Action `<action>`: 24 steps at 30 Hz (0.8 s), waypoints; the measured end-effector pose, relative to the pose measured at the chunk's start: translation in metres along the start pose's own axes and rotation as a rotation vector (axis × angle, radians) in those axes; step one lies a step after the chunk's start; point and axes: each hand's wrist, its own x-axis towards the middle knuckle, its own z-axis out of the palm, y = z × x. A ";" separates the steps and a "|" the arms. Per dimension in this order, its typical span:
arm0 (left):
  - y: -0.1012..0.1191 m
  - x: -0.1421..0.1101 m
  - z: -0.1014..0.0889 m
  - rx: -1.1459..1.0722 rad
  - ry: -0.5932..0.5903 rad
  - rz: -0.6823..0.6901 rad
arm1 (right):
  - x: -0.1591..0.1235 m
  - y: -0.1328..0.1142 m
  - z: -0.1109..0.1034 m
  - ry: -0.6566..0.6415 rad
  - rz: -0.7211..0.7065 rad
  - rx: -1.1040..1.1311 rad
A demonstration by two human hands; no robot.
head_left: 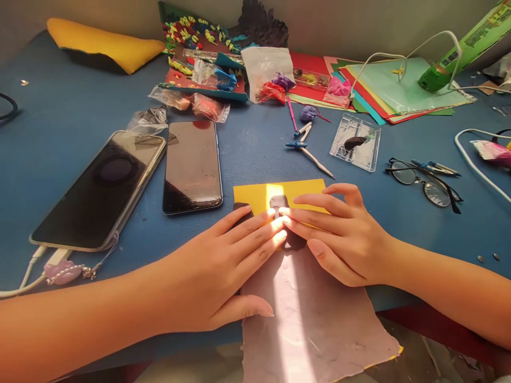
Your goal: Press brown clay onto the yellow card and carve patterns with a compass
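A yellow card [255,194] lies at the table's front, its lower part covered by a thin, pinkish-grey layer [319,324] that looks like spread clay and hangs past the table edge. Dark, clay-like material [295,242] sits where the two meet, with a small grey lump [278,201] above it. My left hand [239,250] rests flat across the card, fingers stretched out and thumb apart on the pinkish layer. From the other side my right hand [343,231] reaches in with spread fingers, its fingertips meeting the left ones over the dark material. Fingers partly hide that spot, and sunlight bleaches it.
Two phones, a charging one [99,191] and a black one [192,167], lie left. Beyond are a white-and-blue tool [315,159], a clear plastic case [355,142] and eyeglasses [427,181]. Bagged clay [209,106] and coloured sheets [399,90] line the back.
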 end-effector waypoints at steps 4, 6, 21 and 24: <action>0.000 -0.001 0.000 0.019 -0.008 -0.006 | 0.002 -0.005 -0.003 -0.027 -0.023 -0.066; 0.000 -0.001 0.000 0.022 -0.012 -0.010 | 0.003 -0.007 -0.005 -0.015 -0.027 -0.073; 0.003 -0.001 0.000 0.091 -0.011 -0.043 | -0.001 0.007 0.002 -0.047 -0.004 0.008; 0.003 0.000 0.000 0.092 -0.022 -0.047 | 0.000 0.005 -0.001 -0.069 -0.015 -0.045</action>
